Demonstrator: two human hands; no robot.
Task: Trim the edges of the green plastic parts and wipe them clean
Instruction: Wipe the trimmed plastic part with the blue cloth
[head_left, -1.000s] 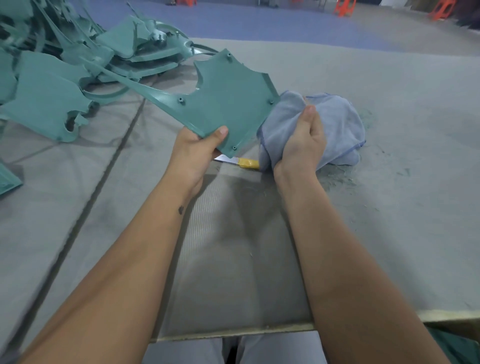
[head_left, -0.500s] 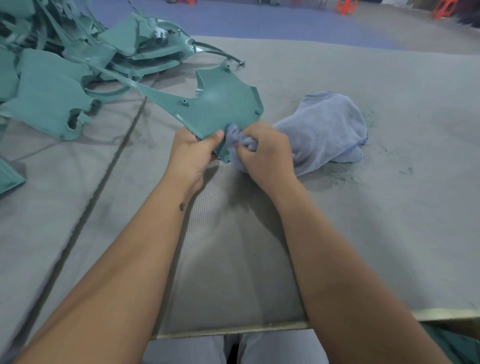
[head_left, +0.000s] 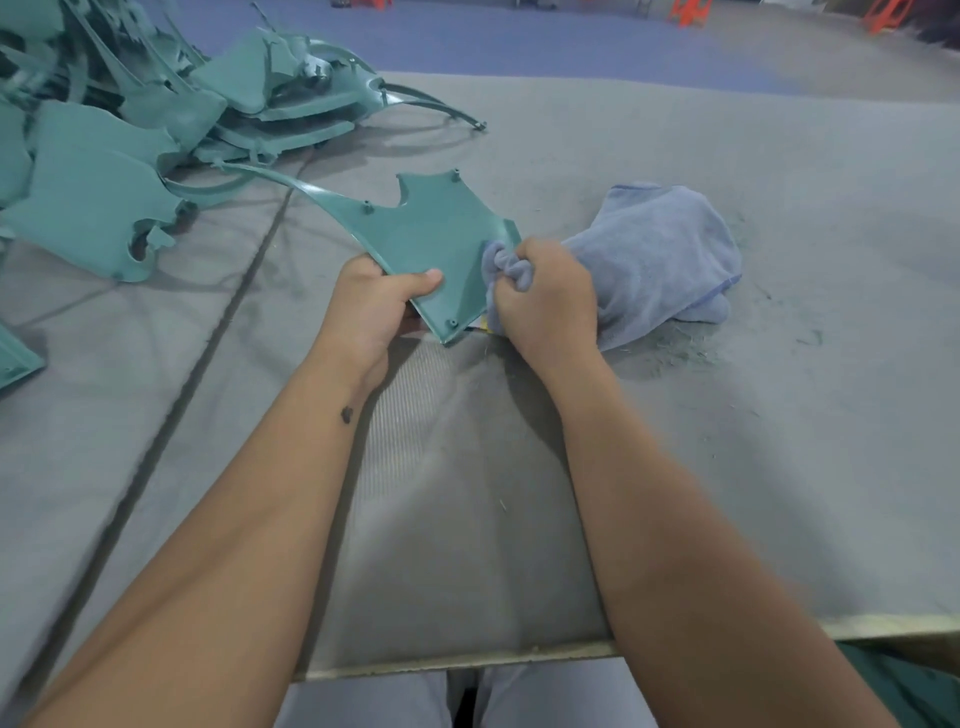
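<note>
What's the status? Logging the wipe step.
Left hand grips flat green plastic part. Right hand bunches blue-grey cloth against its edge. Nothing blocking.

L hand (head_left: 371, 306) grips green part (head_left: 431, 236) — R hand (head_left: 545, 299) (fisted) presses cloth (head_left: 660, 254).

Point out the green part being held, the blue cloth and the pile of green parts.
green part (head_left: 431, 234): head view, on its flat face.
blue cloth (head_left: 660, 249): head view, on the bunched top.
pile of green parts (head_left: 93, 208): head view, on the nearest panel.
</note>
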